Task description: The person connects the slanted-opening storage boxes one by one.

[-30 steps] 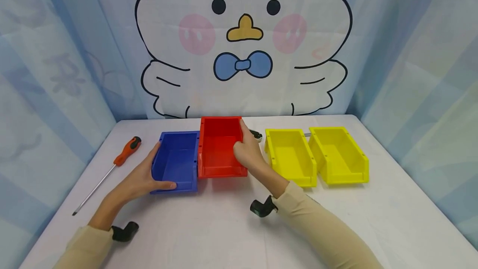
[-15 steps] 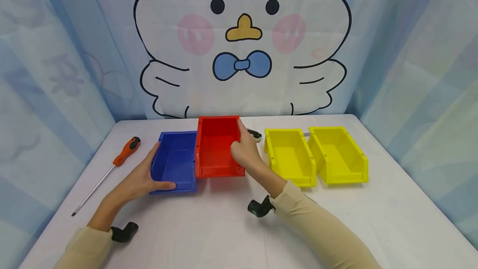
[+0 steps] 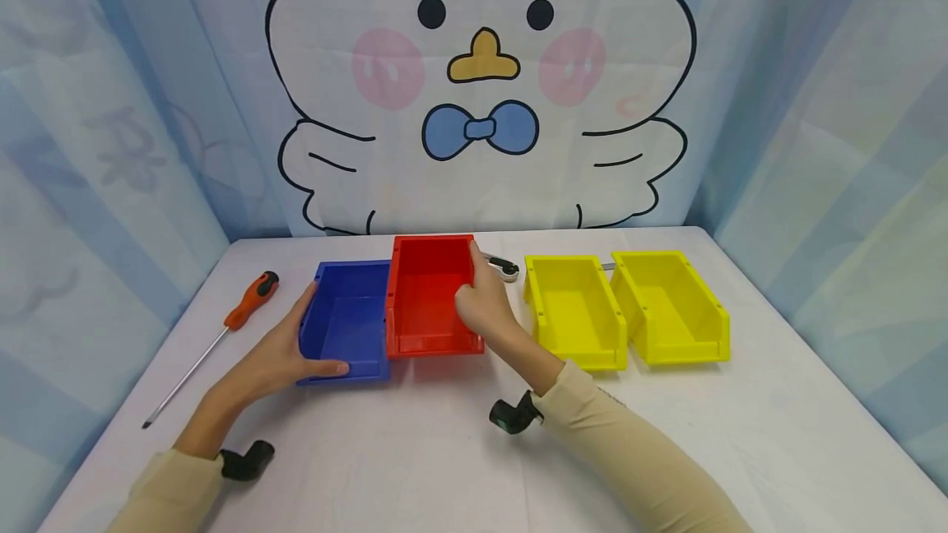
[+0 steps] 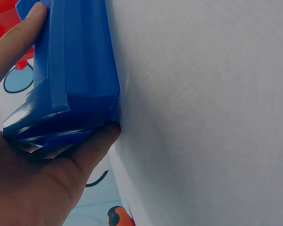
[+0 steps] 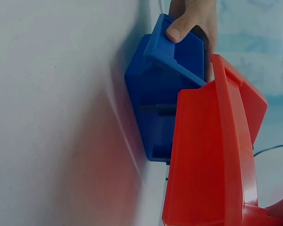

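Note:
With my left hand [image 3: 285, 356] I grip a blue plastic storage bin [image 3: 344, 311], fingers along its left side and thumb over the front lip. The left wrist view shows this blue bin [image 4: 85, 61] standing on the white table. My right hand [image 3: 485, 303] holds a red storage bin [image 3: 429, 294] by its right wall, thumb on the inner side. In the right wrist view, the red bin [image 5: 198, 150] is raised off the table, and its left wall overlaps the right edge of the blue bin [image 5: 153, 113]. Both bins have nothing in them.
Two yellow bins [image 3: 578, 311] stand side by side at the right. An orange-handled screwdriver [image 3: 252, 300] lies at the left. A black and silver tool [image 3: 505, 268], partly hidden, lies behind my right hand. Printed curtains [image 3: 481, 187] surround the table [image 3: 444, 467].
The red bin in my right hand has shifted slightly left against the blue bin, then lowered a little. My left hand and the blue bin stay in place.

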Available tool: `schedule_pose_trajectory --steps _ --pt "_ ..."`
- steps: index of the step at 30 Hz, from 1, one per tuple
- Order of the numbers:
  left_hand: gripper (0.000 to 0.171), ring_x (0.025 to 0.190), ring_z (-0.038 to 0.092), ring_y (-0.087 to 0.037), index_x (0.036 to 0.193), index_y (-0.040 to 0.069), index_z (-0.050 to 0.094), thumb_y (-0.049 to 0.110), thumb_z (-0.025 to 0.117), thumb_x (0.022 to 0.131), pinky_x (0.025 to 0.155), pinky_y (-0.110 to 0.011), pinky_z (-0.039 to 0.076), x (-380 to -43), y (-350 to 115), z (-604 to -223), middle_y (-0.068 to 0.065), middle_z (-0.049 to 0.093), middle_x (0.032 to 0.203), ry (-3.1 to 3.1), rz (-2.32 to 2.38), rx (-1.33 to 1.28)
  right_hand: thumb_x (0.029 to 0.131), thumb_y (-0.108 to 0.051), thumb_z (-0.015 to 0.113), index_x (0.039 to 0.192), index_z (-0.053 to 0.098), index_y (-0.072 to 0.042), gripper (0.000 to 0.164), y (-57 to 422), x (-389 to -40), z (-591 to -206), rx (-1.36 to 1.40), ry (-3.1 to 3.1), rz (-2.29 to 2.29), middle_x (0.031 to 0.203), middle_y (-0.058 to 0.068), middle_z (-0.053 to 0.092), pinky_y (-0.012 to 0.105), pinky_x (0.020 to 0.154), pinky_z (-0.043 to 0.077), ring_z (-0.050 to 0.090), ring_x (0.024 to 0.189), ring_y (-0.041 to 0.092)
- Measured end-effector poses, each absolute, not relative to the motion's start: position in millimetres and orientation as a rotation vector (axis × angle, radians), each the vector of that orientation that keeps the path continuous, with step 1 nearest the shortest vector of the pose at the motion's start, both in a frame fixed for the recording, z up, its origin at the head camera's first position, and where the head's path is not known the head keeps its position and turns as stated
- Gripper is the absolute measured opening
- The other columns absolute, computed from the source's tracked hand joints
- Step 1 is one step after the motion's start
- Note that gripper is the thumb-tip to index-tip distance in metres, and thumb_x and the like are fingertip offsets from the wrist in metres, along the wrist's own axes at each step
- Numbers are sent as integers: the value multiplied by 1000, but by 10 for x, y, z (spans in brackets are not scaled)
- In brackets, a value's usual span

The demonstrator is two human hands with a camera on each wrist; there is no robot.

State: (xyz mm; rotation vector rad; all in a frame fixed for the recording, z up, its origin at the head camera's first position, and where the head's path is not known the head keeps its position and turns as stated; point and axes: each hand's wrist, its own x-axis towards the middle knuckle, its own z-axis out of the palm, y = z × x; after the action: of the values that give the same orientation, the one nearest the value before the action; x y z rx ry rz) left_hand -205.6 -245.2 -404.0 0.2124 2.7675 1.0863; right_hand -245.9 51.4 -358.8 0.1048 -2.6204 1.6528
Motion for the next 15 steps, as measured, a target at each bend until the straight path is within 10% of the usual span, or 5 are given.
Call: schedule_pose_trajectory --steps 15 --pt "139 154 20 -63 170 12 -12 50 88 81 118 -80 29 -2042 -2429 -4020 -32 5 175 2782 1072 213 89 9 39 170 11 -3 86 537 -2466 -3606 256 -2732 1463 175 15 28 45 127 39 42 153 31"
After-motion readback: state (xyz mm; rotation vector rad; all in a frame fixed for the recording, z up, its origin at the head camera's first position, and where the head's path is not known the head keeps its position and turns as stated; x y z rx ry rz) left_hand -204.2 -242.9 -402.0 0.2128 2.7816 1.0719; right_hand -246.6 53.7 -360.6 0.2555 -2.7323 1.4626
